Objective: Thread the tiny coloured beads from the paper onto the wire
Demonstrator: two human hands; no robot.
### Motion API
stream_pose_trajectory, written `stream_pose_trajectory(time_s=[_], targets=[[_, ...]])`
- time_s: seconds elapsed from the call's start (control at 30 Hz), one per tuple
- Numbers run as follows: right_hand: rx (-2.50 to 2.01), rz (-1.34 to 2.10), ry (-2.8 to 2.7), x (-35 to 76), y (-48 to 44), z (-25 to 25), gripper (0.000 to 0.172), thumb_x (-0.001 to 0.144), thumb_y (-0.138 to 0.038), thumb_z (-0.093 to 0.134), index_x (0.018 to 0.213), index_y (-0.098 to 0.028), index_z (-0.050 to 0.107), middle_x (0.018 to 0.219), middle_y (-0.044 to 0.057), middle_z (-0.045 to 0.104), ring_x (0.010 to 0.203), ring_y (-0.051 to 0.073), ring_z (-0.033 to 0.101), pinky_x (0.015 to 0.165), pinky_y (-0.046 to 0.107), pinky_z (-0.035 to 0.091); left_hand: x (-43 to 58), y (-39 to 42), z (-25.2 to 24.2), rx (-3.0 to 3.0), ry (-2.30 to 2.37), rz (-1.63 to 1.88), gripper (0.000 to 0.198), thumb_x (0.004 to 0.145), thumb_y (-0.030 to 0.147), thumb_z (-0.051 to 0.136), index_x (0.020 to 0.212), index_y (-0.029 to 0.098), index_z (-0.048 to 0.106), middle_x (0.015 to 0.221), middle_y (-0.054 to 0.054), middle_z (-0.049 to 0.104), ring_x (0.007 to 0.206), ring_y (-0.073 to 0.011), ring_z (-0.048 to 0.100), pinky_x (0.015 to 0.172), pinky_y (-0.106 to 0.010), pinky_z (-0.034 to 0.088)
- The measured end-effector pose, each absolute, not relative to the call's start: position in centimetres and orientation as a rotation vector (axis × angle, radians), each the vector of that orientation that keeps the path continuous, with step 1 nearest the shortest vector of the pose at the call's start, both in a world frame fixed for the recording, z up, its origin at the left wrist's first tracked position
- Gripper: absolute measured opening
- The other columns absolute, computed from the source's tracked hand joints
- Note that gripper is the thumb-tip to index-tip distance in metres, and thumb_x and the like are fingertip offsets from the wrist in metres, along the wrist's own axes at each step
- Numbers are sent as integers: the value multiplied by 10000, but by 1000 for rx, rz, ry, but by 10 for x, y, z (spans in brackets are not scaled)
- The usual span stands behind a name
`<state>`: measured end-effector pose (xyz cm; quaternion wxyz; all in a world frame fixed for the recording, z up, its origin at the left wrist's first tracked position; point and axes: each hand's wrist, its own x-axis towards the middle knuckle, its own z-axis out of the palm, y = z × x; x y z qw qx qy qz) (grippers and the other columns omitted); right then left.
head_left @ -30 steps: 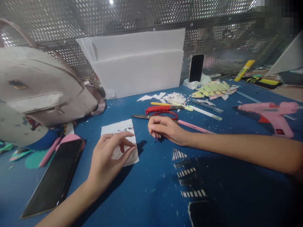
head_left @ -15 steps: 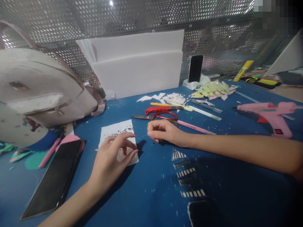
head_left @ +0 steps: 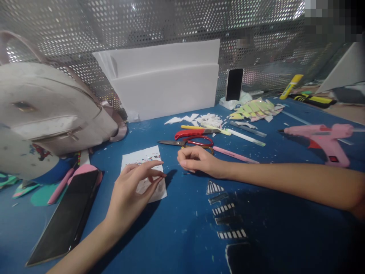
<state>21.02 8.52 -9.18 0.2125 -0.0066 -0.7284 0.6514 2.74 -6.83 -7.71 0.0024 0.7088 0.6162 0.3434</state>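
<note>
My left hand hovers over a white paper square sprinkled with tiny coloured specks. Its thumb tip meets another fingertip at the paper's right side, index finger stretched above; anything in this pinch is too small to see. To the right, my right hand is closed, fingers curled and thumb pressed against them, and what it may hold is hidden. Just behind it lie scissors with red and gold handles. Below it runs a column of small cut pieces, among them a striped triangle and striped strips.
A pink glue gun lies at right. Behind are a red-handled cutter, a pink pen, white scraps and an upright phone. At left are a black tablet-like slab and a white backpack.
My left thumb has risen to meet the fingertip above it, narrowing the pinch. My right hand stays almost still, fingers closed. The view has shifted very slightly.
</note>
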Motion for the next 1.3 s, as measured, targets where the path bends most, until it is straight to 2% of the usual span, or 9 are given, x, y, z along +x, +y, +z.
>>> stream_pose_trajectory(time_s=[0.2, 0.43, 0.57, 0.77, 0.87, 1.03, 1.17, 1.3], targets=[[57, 1827, -2021, 210, 86, -92, 288, 894, -236, 528, 630, -164, 442, 564, -57, 432, 530, 66, 383, 554, 239, 314, 28, -68, -76, 2203, 1934, 1075, 314, 865, 132, 591, 1149, 263, 574, 892, 19, 746, 821, -171, 634, 856, -366, 448], [64, 1821, -2060, 211, 87, -95, 304, 903, -270, 539, 638, -165, 434, 589, -56, 431, 531, 57, 381, 542, 232, 303, 26, -65, -77, 2316, 1874, 1061, 153, 868, 133, 589, 926, 260, 652, 843, 18, 724, 760, -165, 639, 831, -374, 436], [32, 1815, -2094, 211, 87, -94, 299, 908, -283, 534, 650, -168, 434, 598, -55, 430, 536, 58, 381, 546, 234, 306, 24, -65, -78, 2301, 1842, 1064, 178, 877, 130, 584, 945, 274, 666, 863, 22, 735, 782, -167, 653, 839, -377, 434], [7, 1799, -2114, 211, 87, -94, 292, 908, -285, 530, 657, -170, 437, 599, -56, 428, 536, 56, 379, 547, 233, 308, 23, -66, -78, 2258, 1818, 1113, 188, 881, 143, 587, 955, 281, 693, 945, -4, 726, 925, -195, 636, 840, -369, 454], [-3, 1801, -2106, 211, 87, -94, 292, 908, -289, 530, 659, -169, 438, 606, -55, 429, 533, 56, 377, 542, 232, 307, 23, -67, -79, 2242, 1814, 1121, 195, 875, 138, 598, 963, 285, 691, 918, 4, 722, 892, -183, 632, 832, -357, 457], [-24, 1768, -2080, 211, 85, -93, 292, 903, -267, 530, 644, -169, 437, 581, -58, 421, 520, 61, 382, 529, 231, 306, 25, -68, -78, 2179, 1937, 1133, 241, 856, 188, 632, 1083, 268, 632, 878, 4, 721, 783, -176, 624, 805, -361, 461], [-44, 1757, -2068, 210, 85, -94, 290, 898, -270, 536, 646, -170, 434, 583, -61, 425, 512, 56, 375, 526, 229, 303, 27, -68, -75, 2233, 1940, 1130, 68, 847, 211, 641, 906, 242, 654, 846, 4, 709, 741, -175, 616, 799, -366, 454], [-49, 1755, -2073, 210, 85, -94, 291, 902, -271, 529, 647, -171, 431, 584, -60, 425, 520, 54, 378, 529, 232, 300, 26, -67, -75, 2274, 1885, 1137, 82, 856, 177, 623, 880, 247, 658, 844, 4, 718, 769, -182, 634, 811, -378, 446]])
